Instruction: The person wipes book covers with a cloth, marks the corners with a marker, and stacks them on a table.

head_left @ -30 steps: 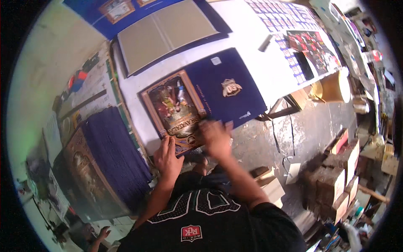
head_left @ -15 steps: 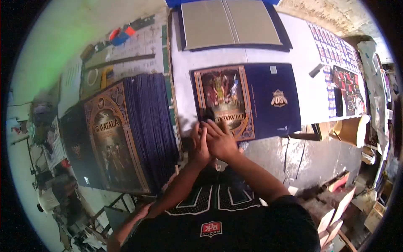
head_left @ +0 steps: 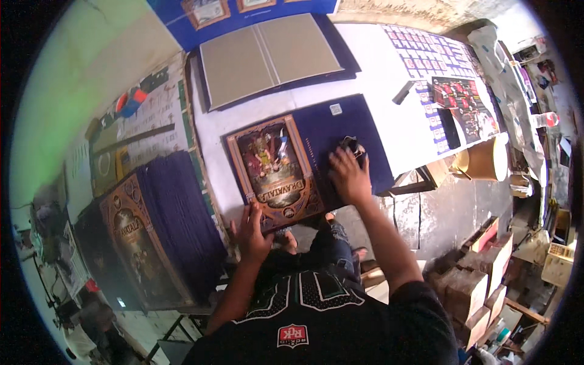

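Note:
A dark blue printed cover sheet (head_left: 324, 118) lies spread on the white tabletop in front of me. Its left panel carries an ornate, framed picture (head_left: 277, 164) that appears upside down from here. My left hand (head_left: 253, 236) rests at the near left corner, fingers apart along the edge. On the plain right panel lies my right hand (head_left: 351, 176), fingers stretched out over the emblem. Something dark shows around its fingertips; whether it is a cloth or shadow, I cannot tell.
A tall stack of matching covers (head_left: 176, 207) stands at left. Beyond the sheet lies an open cover with grey boards (head_left: 271, 55). At right are a small grey block (head_left: 402, 92), printed sheets (head_left: 465, 103) and a yellowish bucket (head_left: 490, 159). Cardboard boxes (head_left: 465, 283) sit on the floor.
My hands, together at the sheet's left near edge before, have come apart. The right has moved across onto the right panel; the left stays near the corner. The view has turned.

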{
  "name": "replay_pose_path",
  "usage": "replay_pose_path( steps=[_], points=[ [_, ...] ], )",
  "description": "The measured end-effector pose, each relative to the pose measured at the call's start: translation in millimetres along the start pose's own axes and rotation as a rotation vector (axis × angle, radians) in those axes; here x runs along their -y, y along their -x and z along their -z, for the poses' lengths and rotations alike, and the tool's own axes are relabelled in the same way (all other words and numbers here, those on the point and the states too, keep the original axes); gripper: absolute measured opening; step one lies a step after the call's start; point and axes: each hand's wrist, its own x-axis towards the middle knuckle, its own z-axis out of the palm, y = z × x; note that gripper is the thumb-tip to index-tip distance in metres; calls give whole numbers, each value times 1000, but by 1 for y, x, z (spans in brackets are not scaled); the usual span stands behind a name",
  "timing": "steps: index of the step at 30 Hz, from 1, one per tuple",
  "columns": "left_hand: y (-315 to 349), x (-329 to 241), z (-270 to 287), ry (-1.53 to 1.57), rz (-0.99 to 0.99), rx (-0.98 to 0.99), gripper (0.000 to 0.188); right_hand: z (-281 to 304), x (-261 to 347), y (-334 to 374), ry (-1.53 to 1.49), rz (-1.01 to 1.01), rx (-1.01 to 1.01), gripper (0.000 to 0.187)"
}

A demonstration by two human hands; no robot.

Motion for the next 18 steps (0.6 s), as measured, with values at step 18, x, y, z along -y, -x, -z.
replay_pose_path(
  steps=[18],
  points=[
    [-85,-127,220,603,-253,-561,21,126,-208,-82,-967,171,-137,79]
  ],
)
